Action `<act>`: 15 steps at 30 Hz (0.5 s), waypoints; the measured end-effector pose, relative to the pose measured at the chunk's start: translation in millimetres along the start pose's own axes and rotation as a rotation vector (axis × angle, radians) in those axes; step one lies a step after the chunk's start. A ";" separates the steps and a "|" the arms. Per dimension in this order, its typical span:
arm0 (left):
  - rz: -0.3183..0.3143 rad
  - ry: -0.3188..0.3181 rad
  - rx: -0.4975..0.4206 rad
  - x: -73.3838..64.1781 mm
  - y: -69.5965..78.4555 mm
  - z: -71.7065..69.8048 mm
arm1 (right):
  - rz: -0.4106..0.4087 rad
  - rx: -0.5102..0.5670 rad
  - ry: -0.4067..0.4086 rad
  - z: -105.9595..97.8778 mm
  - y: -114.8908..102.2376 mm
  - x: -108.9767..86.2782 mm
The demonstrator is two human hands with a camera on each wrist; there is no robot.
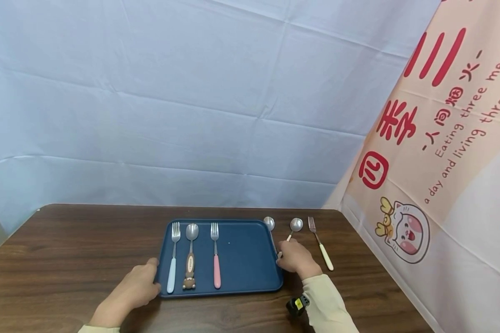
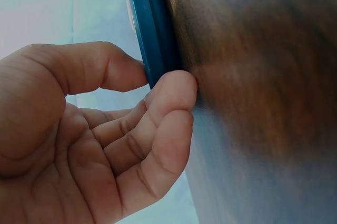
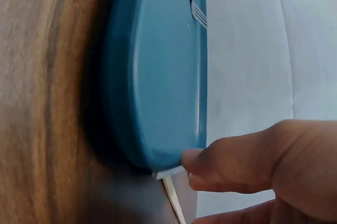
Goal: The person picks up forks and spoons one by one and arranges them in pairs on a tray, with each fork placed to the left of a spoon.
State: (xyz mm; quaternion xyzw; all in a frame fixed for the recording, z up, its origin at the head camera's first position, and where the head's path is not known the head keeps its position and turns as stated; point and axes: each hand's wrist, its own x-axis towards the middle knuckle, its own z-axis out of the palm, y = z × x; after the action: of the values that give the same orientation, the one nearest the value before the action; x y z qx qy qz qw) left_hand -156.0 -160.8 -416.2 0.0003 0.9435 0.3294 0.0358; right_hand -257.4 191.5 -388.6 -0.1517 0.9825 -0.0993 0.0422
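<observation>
My left hand (image 1: 137,284) grips the left edge of a dark blue tray (image 1: 247,259). In the left wrist view the thumb (image 2: 124,69) lies on one side of the tray rim (image 2: 150,34) and curled fingers on the other. On the tray lie a fork with a light blue handle (image 1: 171,277), a spoon with a brown bear handle (image 1: 190,263) and a fork with a pink handle (image 1: 217,270). Just off the tray's right edge, my right hand (image 1: 296,258) pinches a white-handled spoon (image 1: 296,225), covering most of its handle.
Another spoon (image 1: 269,224) lies against the tray's right side, its lower handle hidden. Farther right on the wooden table (image 1: 87,245) is a fork with a cream handle (image 1: 326,256). A black device (image 1: 296,306) is at the right wrist. Cloth (image 1: 183,115) hangs behind.
</observation>
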 end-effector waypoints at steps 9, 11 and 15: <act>-0.003 -0.005 -0.001 0.4 0.2 0.3 | 0.000 -0.038 0.034 3.0 11.7 -0.2; -0.003 -0.005 -0.001 0.5 0.1 0.5 | 0.011 -0.043 0.029 3.7 13.0 -0.4; -0.003 -0.004 -0.003 0.7 0.0 0.5 | 0.046 -0.038 0.018 4.4 14.7 -0.4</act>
State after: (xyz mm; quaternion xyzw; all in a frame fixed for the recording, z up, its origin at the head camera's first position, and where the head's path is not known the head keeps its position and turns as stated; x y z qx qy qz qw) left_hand -156.7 -160.5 -416.7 -0.0004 0.9430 0.3306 0.0381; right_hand -260.8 204.6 -395.9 -0.1290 0.9878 -0.0810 0.0326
